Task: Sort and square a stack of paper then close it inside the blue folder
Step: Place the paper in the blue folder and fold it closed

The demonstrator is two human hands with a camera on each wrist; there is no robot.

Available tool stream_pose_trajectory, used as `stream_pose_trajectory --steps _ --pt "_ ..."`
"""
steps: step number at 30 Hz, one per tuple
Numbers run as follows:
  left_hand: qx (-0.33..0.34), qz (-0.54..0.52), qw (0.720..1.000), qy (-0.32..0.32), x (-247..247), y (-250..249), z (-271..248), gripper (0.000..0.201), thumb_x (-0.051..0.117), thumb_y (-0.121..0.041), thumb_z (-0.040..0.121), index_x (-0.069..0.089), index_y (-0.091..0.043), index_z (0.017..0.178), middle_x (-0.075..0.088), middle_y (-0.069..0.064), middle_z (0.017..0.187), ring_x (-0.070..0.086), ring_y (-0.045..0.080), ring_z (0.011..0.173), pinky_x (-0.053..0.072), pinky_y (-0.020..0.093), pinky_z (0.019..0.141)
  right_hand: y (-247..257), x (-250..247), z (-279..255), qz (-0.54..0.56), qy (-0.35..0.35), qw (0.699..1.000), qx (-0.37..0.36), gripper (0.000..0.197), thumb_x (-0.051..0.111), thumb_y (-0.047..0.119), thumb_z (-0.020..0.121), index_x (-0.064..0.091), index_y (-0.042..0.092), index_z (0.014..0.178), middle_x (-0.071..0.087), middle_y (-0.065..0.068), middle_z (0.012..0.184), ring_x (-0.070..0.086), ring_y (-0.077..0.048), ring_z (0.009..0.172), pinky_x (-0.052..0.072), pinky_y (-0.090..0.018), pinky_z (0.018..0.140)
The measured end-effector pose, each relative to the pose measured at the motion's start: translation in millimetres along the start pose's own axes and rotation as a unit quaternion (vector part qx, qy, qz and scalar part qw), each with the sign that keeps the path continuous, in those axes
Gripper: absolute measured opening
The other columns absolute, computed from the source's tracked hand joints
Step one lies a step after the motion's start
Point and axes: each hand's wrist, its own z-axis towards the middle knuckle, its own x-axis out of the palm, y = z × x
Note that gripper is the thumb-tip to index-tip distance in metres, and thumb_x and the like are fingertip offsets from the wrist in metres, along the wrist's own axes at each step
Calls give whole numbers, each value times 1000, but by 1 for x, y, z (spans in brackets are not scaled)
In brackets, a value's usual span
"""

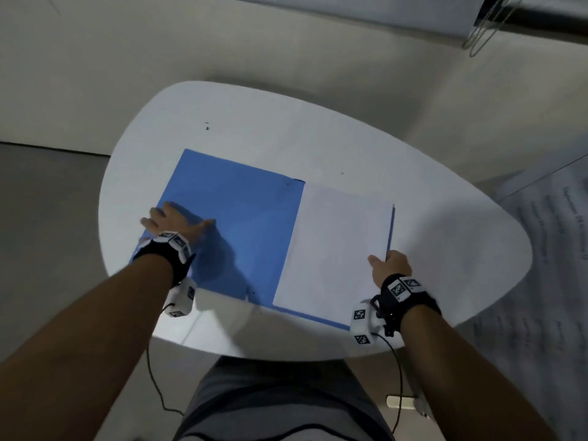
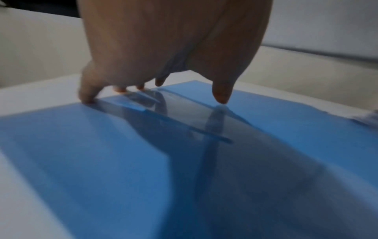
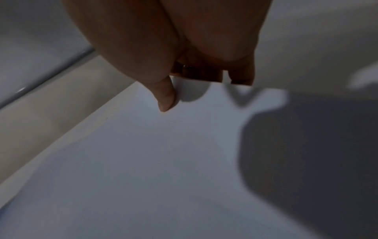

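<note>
While the blue folder (image 1: 229, 218) lies open and flat in the middle of the head view, it covers a large part of the white rounded worktop (image 1: 318, 132). Its left half is bare blue, and the stack of paper (image 1: 334, 246) lies on its right half, with only a thin blue margin visible along the right and lower edges of the sheets. The stack looks quite even at its edges.

The left hand (image 1: 173, 222) is at the left edge of the folder, in the left centre of the frame. Its fingers are spread and rather straight. In the left wrist view the thumb tip (image 2: 219, 97) touches the blue surface, while the other fingertips (image 2: 88, 97) are at the outer edge of the cover, where the blue meets the worktop (image 2: 40, 90). This view is blurred, so I cannot tell surely whether those fingers are hooked under the edge or only press on it.

The right hand (image 1: 389, 267) is at the lower right corner of the paper, in the lower right part of the head view. In the right wrist view the thumb (image 3: 165, 97) lies on top of the white sheets (image 3: 163, 161) and the other fingers (image 3: 242, 76) are curled at the edge, so this hand pinches the stack at its corner.

Both wrists wear black straps with white marker blocks (image 1: 362, 324).
</note>
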Motion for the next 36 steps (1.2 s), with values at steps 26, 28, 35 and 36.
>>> stream_pose_trajectory --steps 26,28,35,36 --pt "273 -26 962 -13 -137 1 -146 61 41 -16 91 28 -38 146 64 13 89 60 40 80 52 51 79 -12 11 -15 73 3 997 -28 45 65 27 90 56 -1 124 62 -18 123 60 -37 109 48 -37 90" --pt "270 15 963 1 -137 2 -174 67 44 -16 93 19 -45 148 61 10 78 59 38 71 53 51 75 -11 8 -11 69 14 997 -32 46 64 27 91 54 -1 127 61 -19 124 60 -36 110 48 -37 91" --pt "304 27 952 -2 -126 -3 -226 73 46 -5 91 20 -38 152 66 0 129 61 28 77 52 44 75 -4 1 -5 59 16 997 -40 46 59 22 94 50 0 133 58 -18 129 59 -36 112 46 -33 86" --pt "311 11 950 -2 -125 -8 -229 73 48 -5 91 23 -38 151 65 -3 131 62 23 75 50 40 72 -4 1 -4 58 16 997 -45 46 59 22 93 50 1 132 58 -18 129 59 -36 111 47 -33 87"
